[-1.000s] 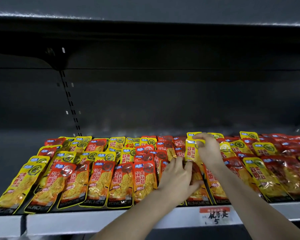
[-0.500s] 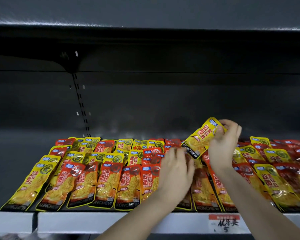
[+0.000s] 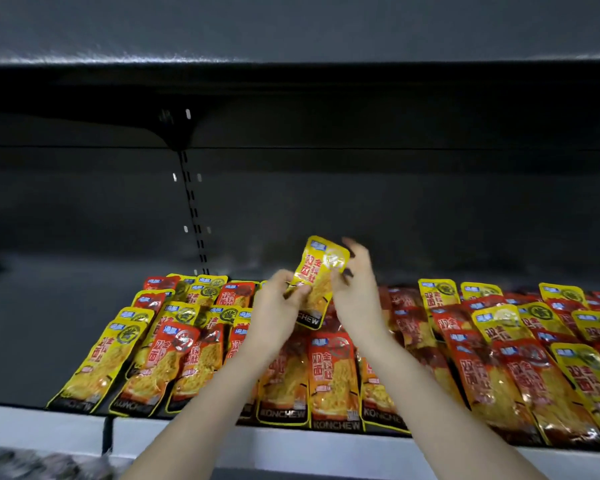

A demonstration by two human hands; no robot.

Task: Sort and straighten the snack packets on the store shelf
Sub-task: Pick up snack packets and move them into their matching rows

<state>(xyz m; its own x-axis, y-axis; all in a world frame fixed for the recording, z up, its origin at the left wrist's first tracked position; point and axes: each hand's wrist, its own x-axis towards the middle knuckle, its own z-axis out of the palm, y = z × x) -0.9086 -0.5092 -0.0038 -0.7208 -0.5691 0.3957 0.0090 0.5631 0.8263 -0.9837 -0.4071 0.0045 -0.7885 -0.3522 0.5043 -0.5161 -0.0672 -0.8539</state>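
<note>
Yellow packet [image 3: 321, 271] pinched between left hand [image 3: 278, 313], right hand [image 3: 355, 299]; red packets [image 3: 333, 372] crowd shelf [image 3: 291, 445] below.

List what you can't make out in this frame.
Head view only.
Right hand: fingers motion-blurred, so its hold on the yellow packet is unclear.
Shelf packets behind the left forearm: hidden.
Far-right packets: cut by the frame edge.
Packet small print: too small.

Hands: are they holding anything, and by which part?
A yellow packet: the left hand pinches its lower left edge, the right hand holds its right edge.
</note>
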